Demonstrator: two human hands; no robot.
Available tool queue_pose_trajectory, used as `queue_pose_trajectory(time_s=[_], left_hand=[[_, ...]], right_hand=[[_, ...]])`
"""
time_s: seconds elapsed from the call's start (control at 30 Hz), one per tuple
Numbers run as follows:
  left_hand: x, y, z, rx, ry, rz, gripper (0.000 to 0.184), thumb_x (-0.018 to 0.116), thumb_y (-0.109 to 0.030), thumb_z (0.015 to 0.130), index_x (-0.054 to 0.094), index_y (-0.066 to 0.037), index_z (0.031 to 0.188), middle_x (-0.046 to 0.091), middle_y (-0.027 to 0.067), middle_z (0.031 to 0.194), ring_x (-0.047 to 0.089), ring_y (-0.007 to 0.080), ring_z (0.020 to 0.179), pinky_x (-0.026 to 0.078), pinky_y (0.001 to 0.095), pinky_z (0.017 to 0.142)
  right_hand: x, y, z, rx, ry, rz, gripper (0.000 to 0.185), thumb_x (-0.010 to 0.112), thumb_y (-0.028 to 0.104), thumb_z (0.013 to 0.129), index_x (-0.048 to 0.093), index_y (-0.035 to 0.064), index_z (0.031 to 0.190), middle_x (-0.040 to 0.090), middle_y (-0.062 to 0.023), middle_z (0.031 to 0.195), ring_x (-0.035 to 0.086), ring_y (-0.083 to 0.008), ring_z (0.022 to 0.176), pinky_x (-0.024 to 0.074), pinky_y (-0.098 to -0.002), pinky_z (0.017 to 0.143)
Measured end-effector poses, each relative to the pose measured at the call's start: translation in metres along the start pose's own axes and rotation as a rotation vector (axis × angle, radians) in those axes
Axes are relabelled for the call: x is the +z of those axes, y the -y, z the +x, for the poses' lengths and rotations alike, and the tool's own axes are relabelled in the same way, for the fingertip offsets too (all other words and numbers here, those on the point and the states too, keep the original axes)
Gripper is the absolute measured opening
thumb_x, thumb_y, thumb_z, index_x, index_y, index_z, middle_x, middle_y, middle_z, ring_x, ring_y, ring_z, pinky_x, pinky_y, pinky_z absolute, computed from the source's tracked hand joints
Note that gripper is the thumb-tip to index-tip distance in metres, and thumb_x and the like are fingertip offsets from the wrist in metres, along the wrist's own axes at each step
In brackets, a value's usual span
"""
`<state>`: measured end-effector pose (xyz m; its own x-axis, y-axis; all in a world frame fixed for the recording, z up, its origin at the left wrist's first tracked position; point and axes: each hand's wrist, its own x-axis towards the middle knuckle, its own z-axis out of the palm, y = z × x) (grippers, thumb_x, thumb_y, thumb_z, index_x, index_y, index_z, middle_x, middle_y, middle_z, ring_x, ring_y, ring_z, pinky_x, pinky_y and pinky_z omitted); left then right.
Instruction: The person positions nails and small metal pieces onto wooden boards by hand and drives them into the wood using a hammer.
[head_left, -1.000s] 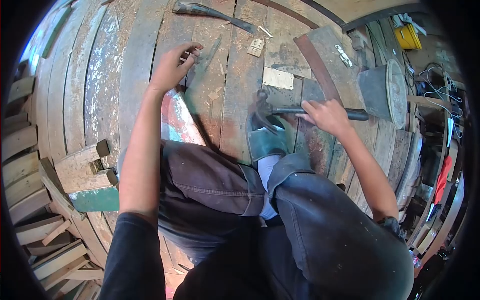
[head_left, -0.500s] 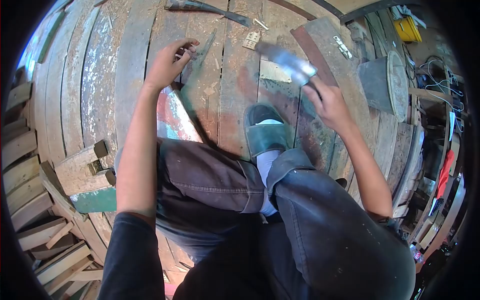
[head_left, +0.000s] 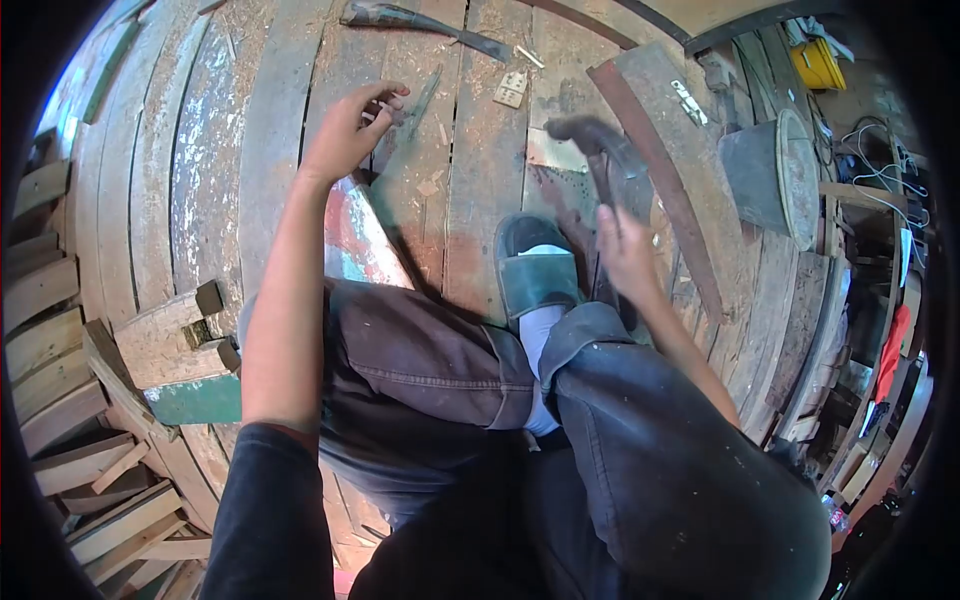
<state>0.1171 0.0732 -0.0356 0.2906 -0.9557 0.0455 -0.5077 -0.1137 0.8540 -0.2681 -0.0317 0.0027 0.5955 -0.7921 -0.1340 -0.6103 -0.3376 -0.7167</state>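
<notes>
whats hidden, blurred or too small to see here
All in head view:
Hammer head: blurred, apparently by motion.
End of its handle: hidden by the right hand.
Left hand: half curled, hides whether it holds anything.
Dots on the pale plate: too small to identify.
Leftmost wood pieces: cut off by the dark edge.

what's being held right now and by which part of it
The right hand holds a hammer by its handle. Whether the left hand holds anything cannot be told.

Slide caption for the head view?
Right hand grips a claw hammer over wooden planks; left hand half-curled.
</notes>
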Motion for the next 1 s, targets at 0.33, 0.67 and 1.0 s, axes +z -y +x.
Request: queue_pose_trajectory(time_s=[0.33,0.67,1.0], left_hand=[[0.004,-0.002,0.001,-0.011,-0.041,-0.005,0.03,0.055,-0.006,0.091,0.064,-0.005,0.12,0.069,0.0136,0.103,0.068,0.0223,0.089,0.053,0.0338,0.08],[0.002,-0.006,0.0,-0.027,-0.018,-0.032,0.029,0.055,-0.006,0.093,0.063,-0.003,0.121,0.069,0.0126,0.105,0.069,0.0219,0.09,0.053,0.0327,0.081],[0.002,-0.006,-0.003,-0.042,-0.034,-0.014,0.029,0.056,-0.007,0.092,0.063,-0.004,0.12,0.069,0.0125,0.105,0.068,0.0236,0.09,0.053,0.0337,0.08]], right_hand=[[0.016,-0.01,-0.01,0.045,-0.031,0.115,0.037,0.048,0.032,0.104,0.059,-0.0021,0.093,0.056,-0.0186,0.065,0.057,-0.034,0.059,0.045,-0.0427,0.059],[0.016,0.009,-0.017,0.001,0.035,0.066,0.03,0.053,0.029,0.101,0.06,0.0004,0.096,0.059,-0.0258,0.071,0.061,-0.0458,0.072,0.0451,-0.0477,0.062],[0.005,0.019,-0.01,0.031,0.099,0.081,0.035,0.052,0.031,0.102,0.06,-0.0007,0.091,0.056,-0.0149,0.061,0.058,-0.0273,0.056,0.0449,-0.0399,0.057]])
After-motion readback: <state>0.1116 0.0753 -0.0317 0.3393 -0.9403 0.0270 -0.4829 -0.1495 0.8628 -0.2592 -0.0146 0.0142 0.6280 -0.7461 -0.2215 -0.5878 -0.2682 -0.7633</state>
